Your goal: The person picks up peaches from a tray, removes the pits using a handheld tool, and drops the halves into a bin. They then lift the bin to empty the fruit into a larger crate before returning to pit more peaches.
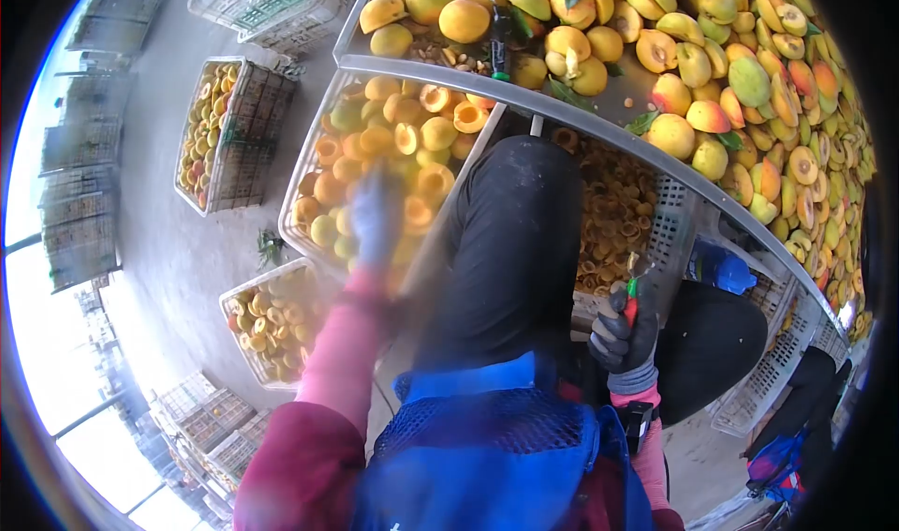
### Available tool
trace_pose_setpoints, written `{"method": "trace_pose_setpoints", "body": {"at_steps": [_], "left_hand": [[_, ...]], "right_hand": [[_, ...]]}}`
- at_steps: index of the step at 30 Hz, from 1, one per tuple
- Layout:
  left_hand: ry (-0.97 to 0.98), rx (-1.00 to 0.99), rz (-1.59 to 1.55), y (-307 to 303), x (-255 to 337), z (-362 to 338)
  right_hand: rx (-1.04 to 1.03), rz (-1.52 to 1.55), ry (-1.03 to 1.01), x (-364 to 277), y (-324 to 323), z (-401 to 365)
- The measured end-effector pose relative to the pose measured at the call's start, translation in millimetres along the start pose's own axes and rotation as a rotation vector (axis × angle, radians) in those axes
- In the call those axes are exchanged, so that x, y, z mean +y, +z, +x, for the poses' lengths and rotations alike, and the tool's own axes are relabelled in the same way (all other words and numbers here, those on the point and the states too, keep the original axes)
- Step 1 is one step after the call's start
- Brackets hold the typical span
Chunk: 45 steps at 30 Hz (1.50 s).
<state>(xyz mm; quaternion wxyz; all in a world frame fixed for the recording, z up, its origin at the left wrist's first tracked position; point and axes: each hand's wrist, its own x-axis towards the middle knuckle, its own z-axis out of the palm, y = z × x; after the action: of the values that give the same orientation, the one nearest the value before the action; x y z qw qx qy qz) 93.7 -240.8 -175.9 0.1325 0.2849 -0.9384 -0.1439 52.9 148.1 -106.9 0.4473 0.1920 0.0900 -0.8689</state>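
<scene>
My left hand point(376, 217), in a pale glove and blurred by motion, is over a white crate point(302, 170) of halved yellow peaches point(405, 138). Its fingers are smeared, and I cannot tell if they hold anything. My right hand point(623, 332), in a grey and black glove, is closed around a small hand tool point(632, 304) with a red and green handle and a metal tip pointing up. That hand is over my right thigh, in front of a bin of peach pits and scraps point(609, 213) under the table.
A metal-edged table point(599, 114) heaped with whole and cut peaches spans the top right. A dark object with a green end point(499, 39) lies on it. Peach-filled crates point(234, 138) stand on the floor at left; stacked crates point(89, 156) line the far side.
</scene>
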Motion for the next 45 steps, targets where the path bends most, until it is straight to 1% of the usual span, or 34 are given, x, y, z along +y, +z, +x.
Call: {"method": "trace_pose_setpoints", "body": {"at_steps": [1,2,4,6,7,8,10,12,13,14,16,17,20,21,22,23,24,26,27,28,29,30,31,33,34,35,36,37,40,42,44,45], "left_hand": [[0.175,-0.022,-0.028,31,-21,1],[0.347,-0.028,0.283,54,-29,-11],[0.080,-0.142,0.141,54,-18,-6],[0.210,-0.199,0.327,33,-16,5],[0.184,-0.277,0.322,13,4,18],[0.204,-0.119,0.148,15,2,22],[0.267,-0.035,0.076,29,3,28],[0.313,-0.128,0.205,69,-5,2],[0.279,-0.177,0.196,73,-7,4],[0.294,-0.179,0.170,77,-8,10],[0.306,-0.193,0.139,62,-3,11],[0.387,-0.222,0.263,53,2,15],[0.285,-0.218,0.034,39,-1,26],[0.217,-0.037,-0.135,13,30,38],[0.156,0.115,-0.220,-5,66,45],[0.233,0.178,-0.279,-23,100,54],[0.307,0.244,-0.334,-40,130,63],[0.325,0.129,-0.434,-57,179,82],[0.379,0.094,-0.321,-58,199,94],[0.432,0.058,-0.207,-55,217,108],[0.428,-0.070,-0.070,-47,233,124],[0.421,-0.196,0.069,-38,246,139],[0.452,-0.214,0.147,-26,252,151],[0.514,-0.248,0.302,1,260,165],[0.485,-0.377,0.281,-9,269,172],[0.510,-0.446,0.205,-6,266,184],[0.528,-0.517,0.128,-2,259,193],[0.534,-0.503,0.016,-6,253,189],[0.289,-0.511,-0.384,-20,245,163],[0.245,-0.500,-0.780,-43,247,120],[0.209,-0.533,-1.028,-60,259,72],[0.487,-0.431,-0.898,-56,258,55]], "right_hand": [[-0.010,-0.040,0.012,1,0,2],[0.052,-0.082,0.015,2,3,3],[0.160,-0.172,0.003,2,11,11],[0.218,-0.221,-0.015,3,17,11],[0.220,-0.255,-0.016,3,18,14],[0.224,-0.287,-0.015,3,18,17],[0.310,-0.251,0.030,6,8,20],[0.371,-0.200,0.088,7,-2,24],[0.388,-0.165,0.116,6,-6,25],[0.406,-0.134,0.142,3,-6,25],[0.435,-0.179,0.092,9,2,23],[0.421,-0.208,0.052,6,5,32],[0.390,-0.149,0.061,4,10,28],[0.377,-0.124,0.048,1,6,20],[0.366,-0.112,0.052,-1,2,16],[0.351,-0.104,0.058,-3,-2,15],[0.383,-0.088,0.041,-5,-3,14],[0.445,-0.050,0.018,-4,-6,13],[0.506,-0.135,-0.026,-2,-9,12],[0.515,-0.335,-0.091,0,-15,11],[0.523,-0.533,-0.158,2,-23,10],[0.534,-0.557,-0.168,1,-20,8],[0.546,-0.581,-0.178,0,-17,7],[0.568,-0.278,-0.083,-7,10,2],[0.559,-0.472,-0.189,-7,-8,1],[0.548,-0.666,-0.295,-5,-41,3],[0.545,-0.739,-0.340,-5,-49,2],[0.545,-0.812,-0.387,-5,-50,2],[0.585,-0.643,-0.376,-13,-29,3],[0.625,-0.516,-0.368,-18,-3,-1],[0.487,-0.802,-0.404,-19,20,-5],[0.424,-0.893,-0.426,-16,36,-5]]}}
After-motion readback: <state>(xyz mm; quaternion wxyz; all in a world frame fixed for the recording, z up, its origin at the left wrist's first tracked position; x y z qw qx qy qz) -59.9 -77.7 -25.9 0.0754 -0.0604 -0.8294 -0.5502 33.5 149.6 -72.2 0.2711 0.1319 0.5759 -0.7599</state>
